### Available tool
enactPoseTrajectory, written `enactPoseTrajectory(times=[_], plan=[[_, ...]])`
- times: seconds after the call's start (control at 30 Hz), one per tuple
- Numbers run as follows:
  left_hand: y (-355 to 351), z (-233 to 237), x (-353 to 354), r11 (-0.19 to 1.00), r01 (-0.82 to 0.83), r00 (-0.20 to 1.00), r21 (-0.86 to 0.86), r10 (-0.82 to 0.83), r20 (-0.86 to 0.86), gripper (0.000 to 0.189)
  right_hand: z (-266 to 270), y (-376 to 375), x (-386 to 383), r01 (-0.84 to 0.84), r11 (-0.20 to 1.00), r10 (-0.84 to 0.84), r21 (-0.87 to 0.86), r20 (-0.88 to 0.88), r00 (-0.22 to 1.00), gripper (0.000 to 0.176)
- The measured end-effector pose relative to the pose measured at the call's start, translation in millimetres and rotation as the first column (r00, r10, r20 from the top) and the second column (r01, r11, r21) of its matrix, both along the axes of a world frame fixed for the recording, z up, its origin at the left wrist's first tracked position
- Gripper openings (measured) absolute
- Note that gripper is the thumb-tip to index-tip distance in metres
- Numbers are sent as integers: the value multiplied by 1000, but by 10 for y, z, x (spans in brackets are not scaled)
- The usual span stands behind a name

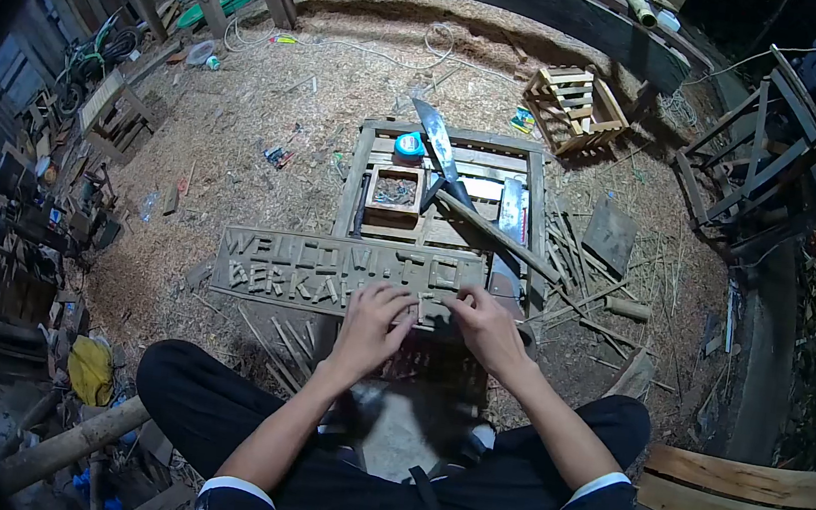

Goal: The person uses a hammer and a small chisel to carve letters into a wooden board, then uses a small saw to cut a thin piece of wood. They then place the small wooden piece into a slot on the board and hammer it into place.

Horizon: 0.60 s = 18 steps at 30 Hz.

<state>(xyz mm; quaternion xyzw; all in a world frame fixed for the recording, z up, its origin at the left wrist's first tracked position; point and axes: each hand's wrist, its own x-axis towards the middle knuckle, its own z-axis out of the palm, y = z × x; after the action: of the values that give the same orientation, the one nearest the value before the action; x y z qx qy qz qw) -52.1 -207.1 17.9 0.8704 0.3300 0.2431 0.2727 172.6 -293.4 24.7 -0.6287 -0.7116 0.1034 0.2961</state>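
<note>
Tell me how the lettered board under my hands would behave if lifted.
The board would probably stay stiff, since it looks like solid wood. Held by one end, it would likely dip, being long. The raised letter pieces might shift or drop if tilted; I can't tell whether they're fastened.

The board (330,274) is greyish brown — the tape measure (408,146) blue, the trousers (220,400) seemingly black.

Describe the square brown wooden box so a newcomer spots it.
Find the slatted wooden table at centre. Between the long wooden board with raised letters and the round turquoise tape measure sits the box. It's the table's only open-topped container, holding small metallic pieces.
</note>
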Motion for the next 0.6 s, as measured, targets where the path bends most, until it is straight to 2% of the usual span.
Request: enactPoseTrajectory(times=[0.03, 0.1, 0.33, 0.4, 0.5, 0.6], plan=[[32, -43, -2, 1000, -1, 1000, 0, 1, -2, 29, -84, 31, 7, -1, 1000, 1, 0, -2, 1000, 32], [95, -116, -28, 996, -30, 999, 78, 32, -28, 31, -185, 90, 6, -52, 998, 56, -29, 145, 988, 29], [193, -229, -57, 999, -8, 999, 42, 10, -39, 33, -251, 122, 25, -71, 997, 65, 34, 155, 986, 29], [205, -248, -57, 999, 1, 999, 43, 1, -37, 35, -240, 145, 16, -82, 993, 60, 88, 226, 972, 31], [218, -281, -18, 999, 21, 1000, 50, -21, -7, 35, -339, 176, 11, -47, 990, 24, 135, 166, 986, 32], [188, -285, 46, 999, 8, 1000, 35, -9, 29, 33, -380, 158, -7, -36, 994, 21, 104, 146, 989, 32]])
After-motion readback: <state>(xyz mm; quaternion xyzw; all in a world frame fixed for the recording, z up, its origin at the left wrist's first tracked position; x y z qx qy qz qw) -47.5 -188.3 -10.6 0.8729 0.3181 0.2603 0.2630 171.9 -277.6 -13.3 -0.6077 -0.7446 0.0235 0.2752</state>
